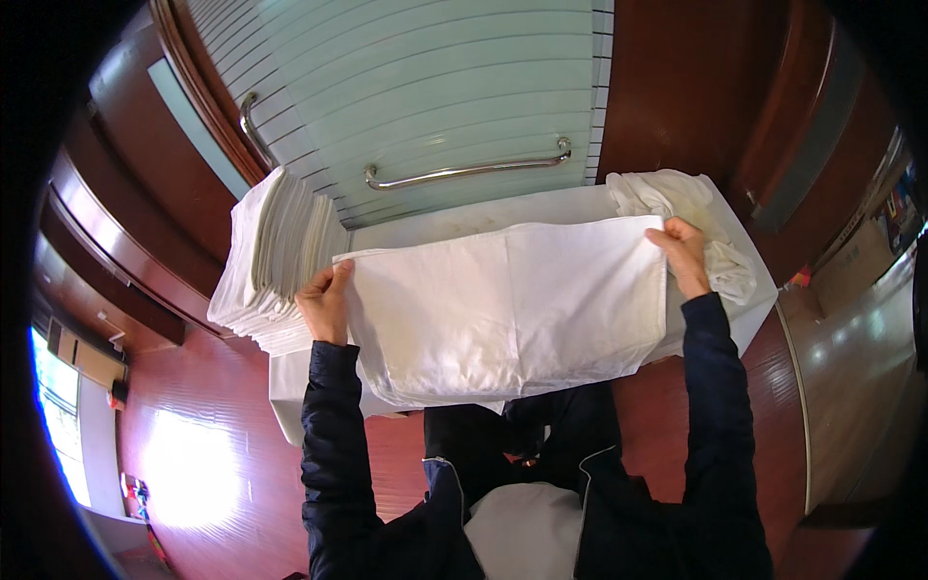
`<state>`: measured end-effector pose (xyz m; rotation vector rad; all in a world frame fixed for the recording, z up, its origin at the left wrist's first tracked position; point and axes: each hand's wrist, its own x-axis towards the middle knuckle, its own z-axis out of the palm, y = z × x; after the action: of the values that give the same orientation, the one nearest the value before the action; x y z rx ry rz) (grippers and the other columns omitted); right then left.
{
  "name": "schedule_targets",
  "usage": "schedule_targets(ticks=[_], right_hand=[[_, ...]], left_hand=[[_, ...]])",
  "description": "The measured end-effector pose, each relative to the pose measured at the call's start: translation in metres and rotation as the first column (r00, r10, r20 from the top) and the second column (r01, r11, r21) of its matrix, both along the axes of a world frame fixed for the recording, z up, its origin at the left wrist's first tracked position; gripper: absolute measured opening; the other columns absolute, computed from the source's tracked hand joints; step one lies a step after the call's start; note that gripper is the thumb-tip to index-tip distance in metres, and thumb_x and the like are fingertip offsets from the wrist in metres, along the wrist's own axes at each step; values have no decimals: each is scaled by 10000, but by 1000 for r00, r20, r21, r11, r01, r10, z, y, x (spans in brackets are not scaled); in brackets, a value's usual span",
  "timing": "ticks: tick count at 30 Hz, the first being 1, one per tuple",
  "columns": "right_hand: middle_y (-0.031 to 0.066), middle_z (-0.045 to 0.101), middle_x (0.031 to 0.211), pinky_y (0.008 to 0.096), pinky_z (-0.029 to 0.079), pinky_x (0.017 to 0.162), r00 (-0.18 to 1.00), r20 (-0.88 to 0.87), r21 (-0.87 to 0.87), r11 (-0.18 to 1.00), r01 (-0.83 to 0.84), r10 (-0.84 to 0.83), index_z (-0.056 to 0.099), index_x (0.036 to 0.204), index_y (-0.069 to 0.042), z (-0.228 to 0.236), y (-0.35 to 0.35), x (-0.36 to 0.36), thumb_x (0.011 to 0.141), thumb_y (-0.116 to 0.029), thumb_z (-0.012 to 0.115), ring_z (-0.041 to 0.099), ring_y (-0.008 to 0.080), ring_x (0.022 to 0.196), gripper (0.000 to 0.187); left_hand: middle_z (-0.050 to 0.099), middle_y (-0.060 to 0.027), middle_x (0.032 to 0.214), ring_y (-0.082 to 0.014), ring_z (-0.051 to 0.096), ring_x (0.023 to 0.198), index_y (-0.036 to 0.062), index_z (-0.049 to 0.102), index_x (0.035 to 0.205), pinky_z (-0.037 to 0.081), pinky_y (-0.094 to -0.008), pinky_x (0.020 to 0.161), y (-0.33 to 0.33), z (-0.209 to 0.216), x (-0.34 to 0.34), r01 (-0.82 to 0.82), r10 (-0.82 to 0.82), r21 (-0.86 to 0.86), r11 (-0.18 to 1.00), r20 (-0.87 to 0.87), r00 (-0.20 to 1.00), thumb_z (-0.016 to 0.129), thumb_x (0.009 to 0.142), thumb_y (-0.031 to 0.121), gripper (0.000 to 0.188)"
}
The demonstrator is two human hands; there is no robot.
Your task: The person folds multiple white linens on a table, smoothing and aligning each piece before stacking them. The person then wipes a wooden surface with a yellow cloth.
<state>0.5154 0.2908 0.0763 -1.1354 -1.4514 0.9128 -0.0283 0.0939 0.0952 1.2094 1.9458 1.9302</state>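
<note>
Nearest are the person's dark sleeves [333,435] and legs, close before the white-covered table [435,220]. The middle of the table's near edge is hidden under a white cloth [503,309], whose near edge hangs toward the lap; a corner of the table cover shows at the near left. Red floor [657,416] is visible on both sides of the legs, widest to the left.

The cloth is stretched flat between the hands, a crease running near to far through its middle. The left hand [326,302] pinches its far left corner, thumb on top; the right hand [684,254] pinches the far right corner. How much of the cloth rests on the table I cannot tell.

Just left of the left hand rises a tall stack of folded white cloths [275,242]. Beyond and beside the right hand lies a heap of crumpled white cloth [667,193]. Well off to the right stands what looks like a cardboard box [855,266]; its contents cannot be made out.

Behind the table's far edge, a metal rail [469,174] crosses a pale striped panel [454,87].
</note>
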Motion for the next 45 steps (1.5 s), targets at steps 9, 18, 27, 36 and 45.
schedule_targets(ticks=[9,18,27,36,45], right_hand=[[-15,705,881,206,461,724,998,33,112,992,-57,54,733,1025,36,73,-79,44,919,-59,753,589,40,758,143],[-10,709,914,207,468,797,996,-77,281,960,-15,38,725,986,0,111,-137,66,918,-58,767,600,45,819,99],[-3,698,940,213,462,801,996,-86,380,924,29,4,731,997,9,126,-177,81,897,-26,780,595,62,825,117],[17,712,994,223,475,870,994,-45,351,930,108,-99,738,1018,27,119,-196,99,888,2,776,620,80,903,138],[-32,673,886,191,441,733,975,159,235,965,114,-153,727,1064,22,71,-202,95,841,-7,821,562,35,793,244]], left_hand=[[722,-17,923,-94,607,887,-16,798,986,453,-237,841,-69,29,-1,223,-256,217,950,137,957,805,887,82,139],[724,-51,988,-126,634,952,-25,785,1026,452,-253,922,-129,58,11,243,-259,242,939,36,965,764,893,31,145],[715,-28,908,-108,612,865,-28,792,960,465,-251,839,-174,76,34,254,-265,237,938,19,964,798,851,-6,111],[671,-20,888,-101,565,814,-27,787,954,451,-240,790,-175,68,46,306,-317,184,934,34,948,790,856,0,102],[685,-36,880,-105,613,827,-49,765,898,463,-223,751,-192,34,44,208,-211,64,976,37,977,785,798,-109,118]])
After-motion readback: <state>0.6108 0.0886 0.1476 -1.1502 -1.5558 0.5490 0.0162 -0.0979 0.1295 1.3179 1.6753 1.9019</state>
